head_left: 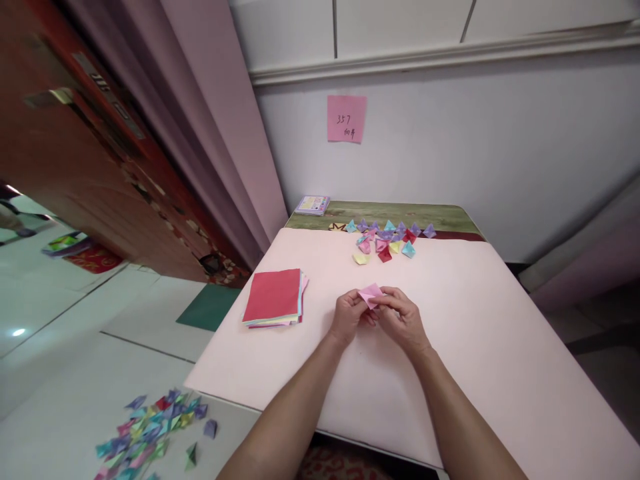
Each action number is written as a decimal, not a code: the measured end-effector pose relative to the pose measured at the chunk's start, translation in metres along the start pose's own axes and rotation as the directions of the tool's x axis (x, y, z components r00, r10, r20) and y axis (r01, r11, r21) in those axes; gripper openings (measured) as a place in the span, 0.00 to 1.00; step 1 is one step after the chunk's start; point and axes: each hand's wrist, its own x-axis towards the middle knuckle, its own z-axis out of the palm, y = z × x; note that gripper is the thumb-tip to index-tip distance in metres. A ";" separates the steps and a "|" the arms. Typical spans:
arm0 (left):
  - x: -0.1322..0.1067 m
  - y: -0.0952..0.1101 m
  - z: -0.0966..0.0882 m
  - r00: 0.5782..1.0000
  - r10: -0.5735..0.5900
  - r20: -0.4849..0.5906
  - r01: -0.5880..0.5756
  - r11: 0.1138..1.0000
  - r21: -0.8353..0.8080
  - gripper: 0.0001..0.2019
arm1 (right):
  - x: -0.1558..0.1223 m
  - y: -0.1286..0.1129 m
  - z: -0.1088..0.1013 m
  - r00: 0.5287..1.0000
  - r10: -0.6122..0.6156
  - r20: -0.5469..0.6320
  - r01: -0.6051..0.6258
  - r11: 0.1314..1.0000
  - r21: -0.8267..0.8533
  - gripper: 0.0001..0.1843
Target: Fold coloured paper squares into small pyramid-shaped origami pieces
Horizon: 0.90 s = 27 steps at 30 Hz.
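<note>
Watching the head cam feed here. Both hands are up near the middle of the table [475, 347], and the pink paper piece [371, 293] sits right between them, pinched at the fingertips. The left hand [350, 315] has it from the 9 o'clock side and the right hand [400, 319] from 3 o'clock. Fingers on both are curled in tight and narrow around it, nothing splayed. The paper pokes out toward 12 o'clock from the knuckles, and its long edge looks to run roughly 9 to 3, across both hands. Neither hand is really nearer, it's an even two-handed hold, held just above the tabletop as far as I can tell.

As for containers, there's no box or tray, just loose piles. The stack of coloured sheets [275, 298], red one on top, lies flat at 9 o'clock, closer to the left hand. A scatter of folded pieces [387, 239] sits out at 12 o'clock near the far edge, with a small paper pack [313, 204] at 11. More folded bits on the floor [150, 427] at 8 o'clock.
</note>
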 end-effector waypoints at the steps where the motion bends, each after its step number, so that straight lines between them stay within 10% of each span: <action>1: 0.000 0.000 0.000 1.000 0.001 0.005 -0.001 1.000 -0.011 0.16 | 0.000 0.000 0.000 1.000 0.001 0.002 -0.001 1.000 -0.008 0.13; 11: -0.001 0.002 -0.001 1.000 -0.007 0.007 0.008 0.999 -0.052 0.20 | 0.000 0.002 -0.002 0.999 0.043 -0.008 -0.043 0.999 0.006 0.10; 17: 0.000 0.000 0.000 0.999 0.034 0.006 -0.034 0.999 -0.008 0.19 | 0.003 0.000 -0.003 0.932 0.344 -0.113 -0.298 0.907 0.297 0.15; 27: -0.001 -0.001 0.004 0.999 0.020 0.027 -0.020 1.000 0.020 0.24 | 0.001 0.005 0.000 0.897 0.434 -0.083 -0.414 0.891 0.188 0.21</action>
